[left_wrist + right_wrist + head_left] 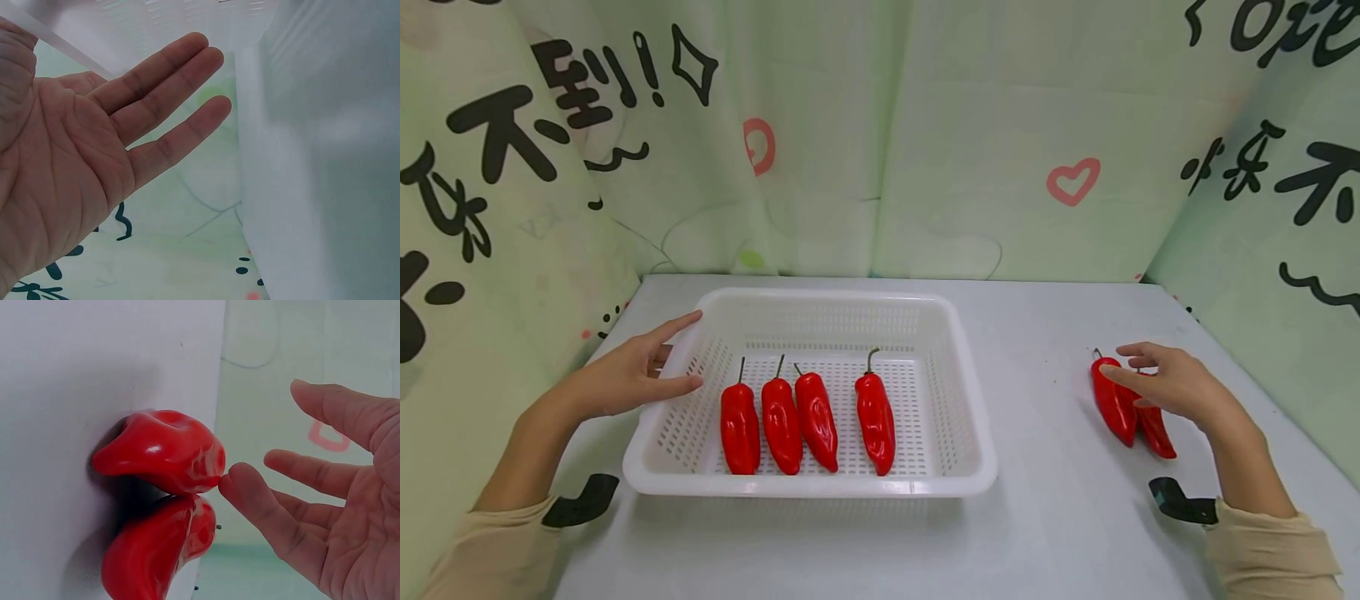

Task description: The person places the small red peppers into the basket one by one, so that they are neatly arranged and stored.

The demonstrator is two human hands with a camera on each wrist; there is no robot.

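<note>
A white perforated plastic basket (808, 486) sits on the table, holding several glossy red peppers (742, 429) with their stems pointing away from me. At its left rim is my left hand (621, 375), thumb and fingertips against the edge. In the left wrist view this hand (87, 144) has its fingers stretched out rather than curled. Over at the right, my right hand (1176, 383) hovers above two more red peppers (1112, 404) lying side by side. The right wrist view has its fingers (259, 503) spread loosely, one fingertip at or very near a pepper (169, 450).
The white table (1037, 533) ends at a pale green printed curtain (985, 125) on the back and sides. Table surface lies between the basket and the two peppers at the right. Dark wrist mounts (582, 502) stick out inward from both forearms.
</note>
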